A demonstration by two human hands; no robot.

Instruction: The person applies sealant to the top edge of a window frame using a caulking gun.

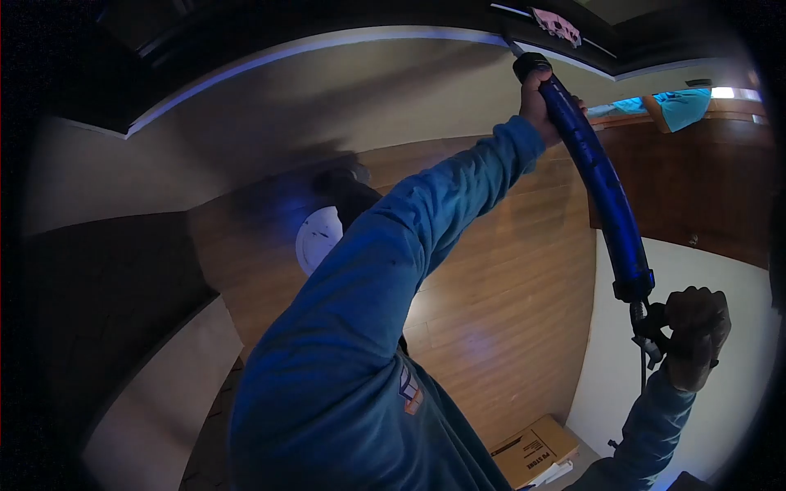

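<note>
A long blue caulking gun (604,184) slants across the right side of the head view. My left hand (540,102) is wrapped round the front of its barrel, just behind the black end cap. From that cap a pale nozzle (517,50) points up to the pale edge strip (458,34) of the wall, by the dark frame above; whether it touches cannot be made out. At the rear end, my right hand (697,331) is closed on the handle and trigger, with the thin rod hanging down beside it. Both arms wear blue sleeves.
A pink spotted cloth (557,27) lies on the dark frame. Turquoise fabric (686,108) hangs above brown wooden panelling (688,184) on the right. On the wooden floor (508,327) are a white round object (315,240) and, lower down, a cardboard box (536,450).
</note>
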